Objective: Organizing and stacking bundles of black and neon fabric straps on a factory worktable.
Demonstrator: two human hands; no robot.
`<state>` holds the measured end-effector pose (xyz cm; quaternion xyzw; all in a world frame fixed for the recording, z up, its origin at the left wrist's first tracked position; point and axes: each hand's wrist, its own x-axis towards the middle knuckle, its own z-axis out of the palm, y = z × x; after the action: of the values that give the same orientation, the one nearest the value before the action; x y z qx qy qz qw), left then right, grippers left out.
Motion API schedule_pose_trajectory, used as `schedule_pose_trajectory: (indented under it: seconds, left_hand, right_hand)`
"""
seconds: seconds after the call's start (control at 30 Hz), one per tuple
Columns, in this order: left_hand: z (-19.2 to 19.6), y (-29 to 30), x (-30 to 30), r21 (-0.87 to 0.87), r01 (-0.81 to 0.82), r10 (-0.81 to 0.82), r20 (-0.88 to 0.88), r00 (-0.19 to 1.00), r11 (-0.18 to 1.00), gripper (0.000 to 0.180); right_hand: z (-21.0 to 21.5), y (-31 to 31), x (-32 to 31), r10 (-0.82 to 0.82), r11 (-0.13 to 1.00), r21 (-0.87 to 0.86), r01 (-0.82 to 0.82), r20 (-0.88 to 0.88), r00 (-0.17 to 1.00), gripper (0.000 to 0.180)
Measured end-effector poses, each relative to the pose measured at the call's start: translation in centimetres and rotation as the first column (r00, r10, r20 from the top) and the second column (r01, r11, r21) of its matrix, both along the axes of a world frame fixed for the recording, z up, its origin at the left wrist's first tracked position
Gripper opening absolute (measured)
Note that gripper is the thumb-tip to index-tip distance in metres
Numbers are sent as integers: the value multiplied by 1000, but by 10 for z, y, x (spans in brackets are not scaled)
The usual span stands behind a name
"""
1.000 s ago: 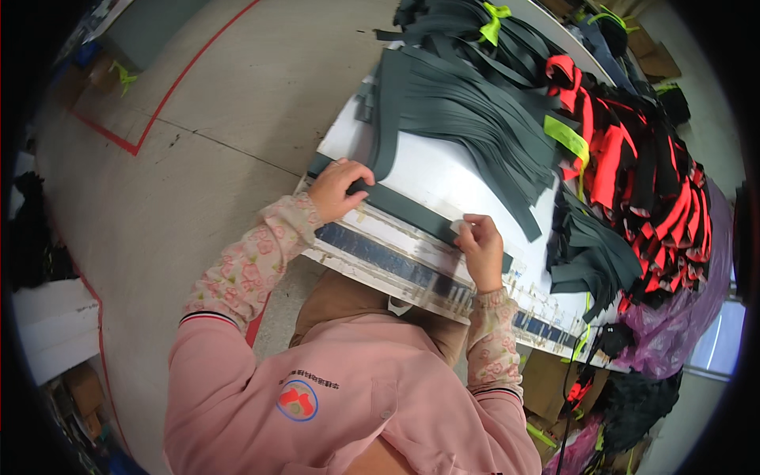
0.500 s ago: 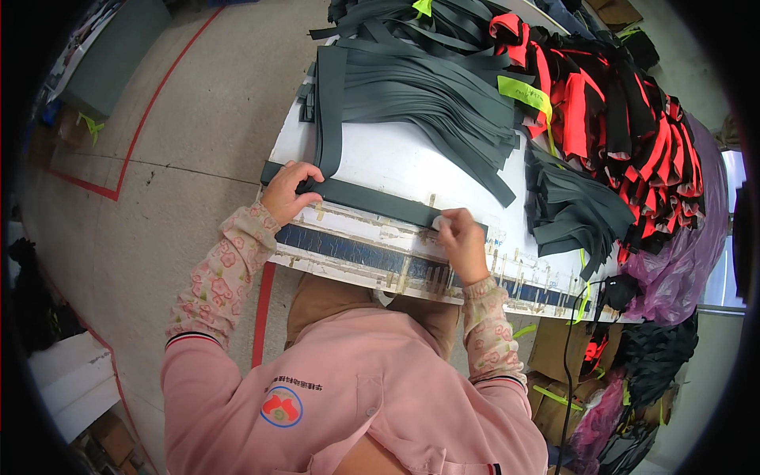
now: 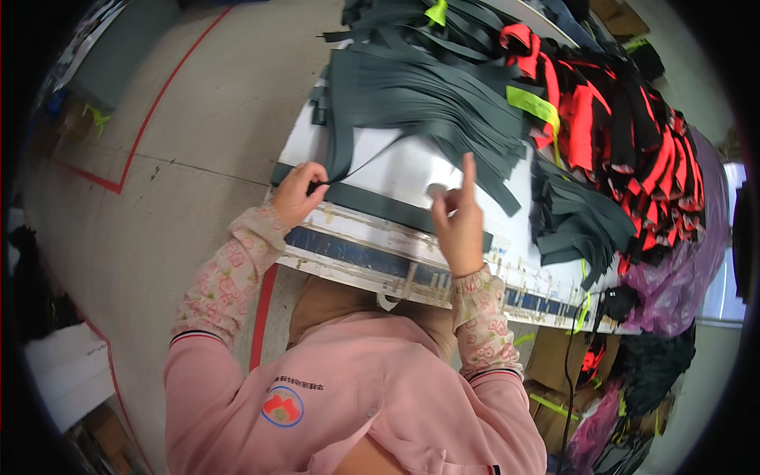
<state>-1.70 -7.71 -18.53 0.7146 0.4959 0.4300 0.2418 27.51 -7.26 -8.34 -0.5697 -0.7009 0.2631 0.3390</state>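
My left hand [image 3: 299,192] pinches the near end of a dark green fabric strip [image 3: 342,142] at the table's near left. Beneath that hand, another dark green strip [image 3: 384,207] lies flat along the table's front part. My right hand [image 3: 460,220] is raised above the flat strip's right part, its index finger stretched away from me. Between its thumb and another finger is a small pale piece [image 3: 435,191], blurred, its kind unclear. A fanned pile of dark green strips [image 3: 412,87] lies just beyond both hands.
Another bundle of green strips [image 3: 582,214] lies on the right of the white table [image 3: 388,162]. Beyond it are black and coral-red pieces [image 3: 590,119] with a yellow-green tag [image 3: 532,103]. Purple plastic [image 3: 673,285] hangs at the right edge, near a black cable [image 3: 570,372].
My right hand has lifted off the flat strip and moved farther from me, index finger now extended. My left hand now pinches a strip end, which pulls taut from the pile.
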Motion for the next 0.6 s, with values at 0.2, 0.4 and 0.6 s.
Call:
schedule_pose_trajectory:
  seconds: [0.2, 0.4, 0.6]
  left_hand:
    - [1, 2, 5, -6, 26, -27, -32, 999, 1000, 21]
    - [2, -1, 3, -12, -6, 6, -8, 1000, 1000, 20]
    - [1, 0, 2, -13, 6, -7, -58, 998, 1000, 22]
  right_hand:
    - [-47, -1, -60, 204, 959, -156, -238, -207, 957, 29]
    - [-68, -2, -102, 237, 960, -108, -259, -183, 954, 16]
    - [-72, -1, -108, 202, 977, -55, -206, -73, 977, 12]
